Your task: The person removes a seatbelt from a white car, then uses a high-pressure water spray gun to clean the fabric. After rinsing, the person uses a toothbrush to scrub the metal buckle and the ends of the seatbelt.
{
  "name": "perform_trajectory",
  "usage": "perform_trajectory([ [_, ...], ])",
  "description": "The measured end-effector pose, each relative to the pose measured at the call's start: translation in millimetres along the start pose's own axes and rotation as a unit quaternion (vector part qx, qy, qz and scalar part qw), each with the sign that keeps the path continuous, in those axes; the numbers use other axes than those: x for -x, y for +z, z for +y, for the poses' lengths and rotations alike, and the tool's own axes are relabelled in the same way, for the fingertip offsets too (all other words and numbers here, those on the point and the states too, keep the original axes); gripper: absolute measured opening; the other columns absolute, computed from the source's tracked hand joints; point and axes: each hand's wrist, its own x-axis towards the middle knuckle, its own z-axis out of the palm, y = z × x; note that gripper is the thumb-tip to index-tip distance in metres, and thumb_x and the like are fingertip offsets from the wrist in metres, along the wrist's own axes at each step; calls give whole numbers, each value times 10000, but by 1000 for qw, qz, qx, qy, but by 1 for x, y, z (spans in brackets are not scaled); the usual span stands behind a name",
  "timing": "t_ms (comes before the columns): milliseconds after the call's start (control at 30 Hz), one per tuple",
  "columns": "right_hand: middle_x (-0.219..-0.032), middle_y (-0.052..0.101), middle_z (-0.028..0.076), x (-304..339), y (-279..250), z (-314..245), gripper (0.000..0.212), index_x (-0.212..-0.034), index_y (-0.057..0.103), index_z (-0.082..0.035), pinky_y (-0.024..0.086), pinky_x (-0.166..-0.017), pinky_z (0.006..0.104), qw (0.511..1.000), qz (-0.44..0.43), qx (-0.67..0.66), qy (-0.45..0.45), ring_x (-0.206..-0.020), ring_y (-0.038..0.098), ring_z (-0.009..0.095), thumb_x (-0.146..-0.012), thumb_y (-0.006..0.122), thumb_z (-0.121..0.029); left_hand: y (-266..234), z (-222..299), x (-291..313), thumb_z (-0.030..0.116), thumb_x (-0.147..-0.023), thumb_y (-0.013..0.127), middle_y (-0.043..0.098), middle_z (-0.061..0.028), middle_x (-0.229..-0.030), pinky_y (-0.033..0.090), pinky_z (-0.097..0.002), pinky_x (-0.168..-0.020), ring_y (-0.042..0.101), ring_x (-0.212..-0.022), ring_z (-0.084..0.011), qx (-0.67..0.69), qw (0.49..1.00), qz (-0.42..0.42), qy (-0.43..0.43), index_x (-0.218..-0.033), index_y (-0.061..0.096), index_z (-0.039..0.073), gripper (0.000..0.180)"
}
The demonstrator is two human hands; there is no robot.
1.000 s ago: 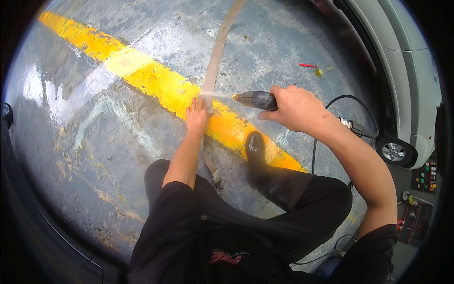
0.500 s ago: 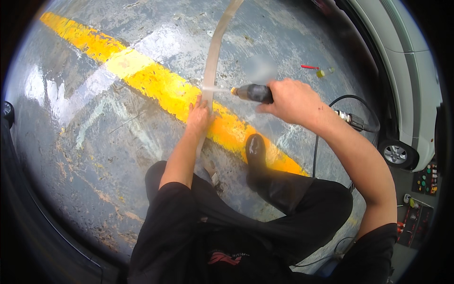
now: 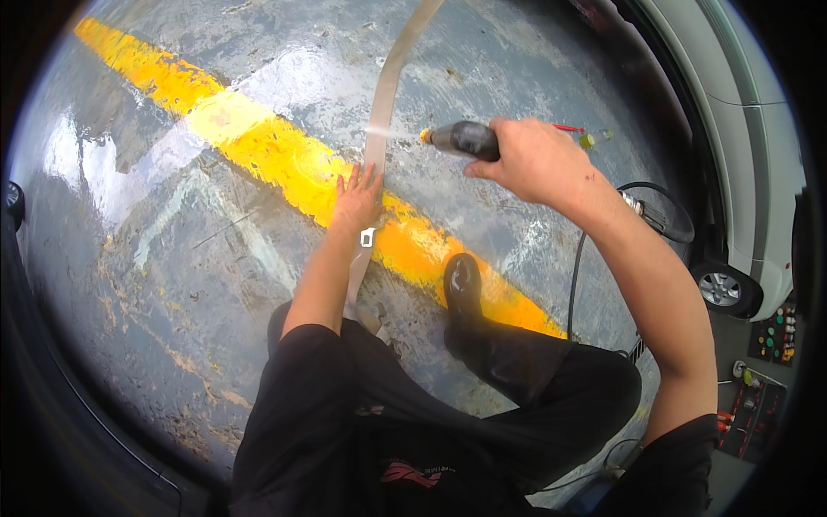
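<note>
A long beige seat belt [image 3: 392, 82] lies stretched over the wet floor, from the far edge down toward my legs. My left hand [image 3: 357, 198] rests flat on it where it crosses a yellow stripe, fingers spread. A metal belt tongue [image 3: 368, 238] shows just beside that wrist. My right hand [image 3: 541, 162] is closed round a black spray gun [image 3: 467, 140] with a brass-coloured nozzle. From the nozzle a white jet of spray shoots left across the belt, beyond my left fingertips. The gun's grip is mostly hidden by my right hand.
A black hose [image 3: 575, 276] with a metal coupling runs beside my right forearm. A red stick-like item [image 3: 568, 128] and a small yellow-green item [image 3: 588, 140] lie on the floor. A silver car [image 3: 754, 129] stands at right; my boot [image 3: 463, 284] is on the yellow stripe [image 3: 284, 164].
The spray gun and its jet have shifted slightly farther along the belt. My left fingers have spread apart, and the metal belt tongue now shows beside my left wrist.
</note>
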Motion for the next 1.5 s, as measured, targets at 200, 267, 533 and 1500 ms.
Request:
perform_trajectory([
  [200, -851, 715, 196, -3, 1, 1, 458, -1008, 680, -3, 572, -768, 439, 1000, 6, 11, 1, -840, 717, 335, -847, 759, -425, 3, 0, -3, 393, -905, 663, 123, -60, -1671, 158, -571, -1219, 87, -1544, -274, -2, 996, -84, 13, -1570, 257, 161, 813],
  [267, -865, 719, 190, -1, 6, -6, 445, -1007, 687, -5, 574, -775, 437, 1000, -9, 21, -17, -853, 718, 334, -853, 753, -417, 6, -4, 3, 379, -893, 678, 155, -89, -1661, 191, -590, -1201, 114, -1537, -305, -4, 997, -65, 31, -1556, 286, 125, 811],
  [533, -894, 723, 191, -33, 3, 4, 473, -1046, 696, -32, 573, -794, 438, 999, 33, 6, 6, -861, 720, 332, -838, 758, -452, 18, -2, 12, 326, -874, 700, 186, -108, -1651, 233, -527, -1208, 164, -1525, -313, 15, 995, -67, 67, -1539, 319, 100, 799],
  [1500, -1009, 728, 170, -50, 14, 7, 429, -1054, 708, -27, 567, -843, 442, 999, 28, -3, 26, -962, 705, 347, -849, 754, -401, 18, 0, 10, 230, -825, 722, 286, -116, -1608, 318, -462, -1182, 271, -1486, -297, 2, 992, -72, 104, -1478, 414, 35, 748],
])
